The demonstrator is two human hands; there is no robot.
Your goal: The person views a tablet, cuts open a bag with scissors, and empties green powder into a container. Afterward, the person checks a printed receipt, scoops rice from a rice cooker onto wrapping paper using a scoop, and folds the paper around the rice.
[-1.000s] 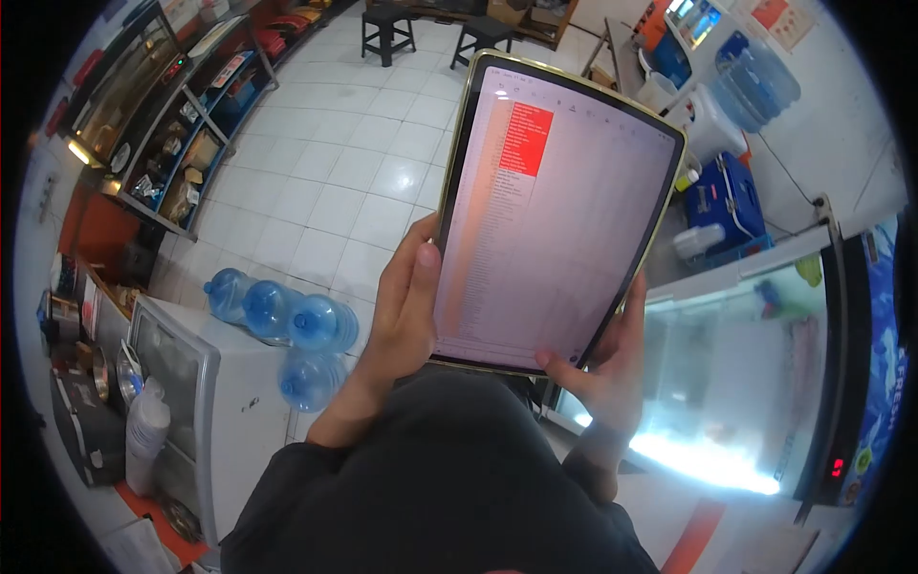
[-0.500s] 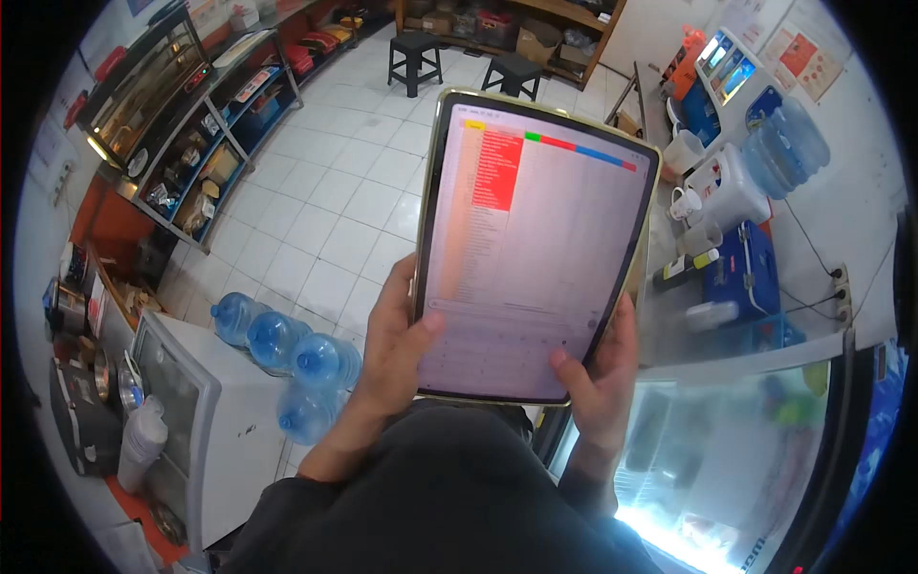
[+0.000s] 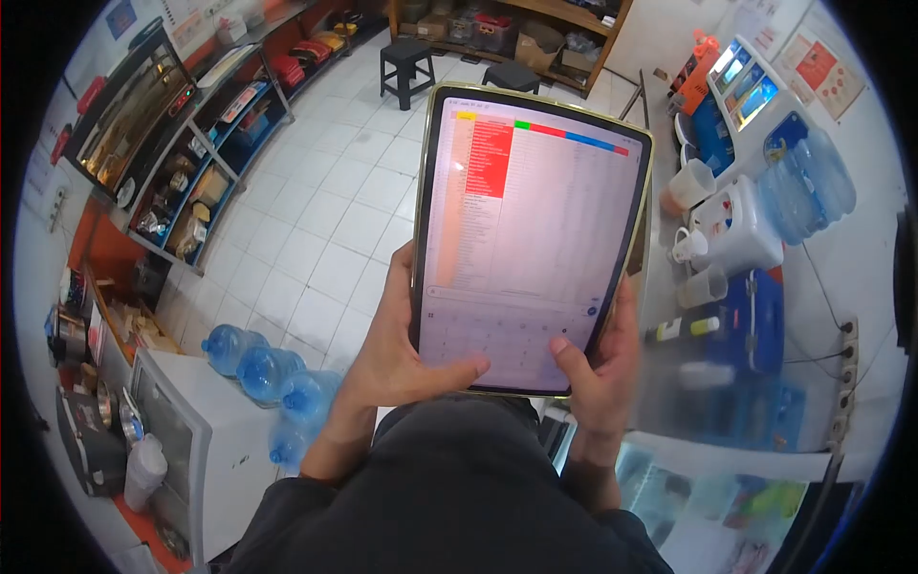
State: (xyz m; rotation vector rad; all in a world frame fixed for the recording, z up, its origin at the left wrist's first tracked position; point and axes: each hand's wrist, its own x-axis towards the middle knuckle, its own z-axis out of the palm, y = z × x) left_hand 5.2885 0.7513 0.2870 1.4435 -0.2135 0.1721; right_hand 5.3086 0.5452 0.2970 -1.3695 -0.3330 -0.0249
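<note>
A tablet (image 3: 545, 230) in a yellowish-green case is held upright in front of my dark clothing. Its screen shows a spreadsheet with a red column, coloured header cells and an on-screen keyboard at the bottom. My left hand (image 3: 394, 349) grips the left edge, its thumb stretched over the lower left of the keyboard. My right hand (image 3: 604, 373) holds the lower right edge, with the thumb over the right part of the keyboard. The fingers behind the tablet are mostly hidden.
Blue water jugs (image 3: 271, 373) stand on the tiled floor beside a white freezer (image 3: 234, 440). Shelves line the left wall. Two black stools (image 3: 405, 69) are ahead. At right are a water dispenser (image 3: 741, 225), a blue cooler box (image 3: 755, 325) and a lit glass-topped fridge.
The keyboard has come up on the screen, and coloured header cells now show. My left thumb has moved right across the keyboard. The view has shifted, showing more of the right-hand counter.
</note>
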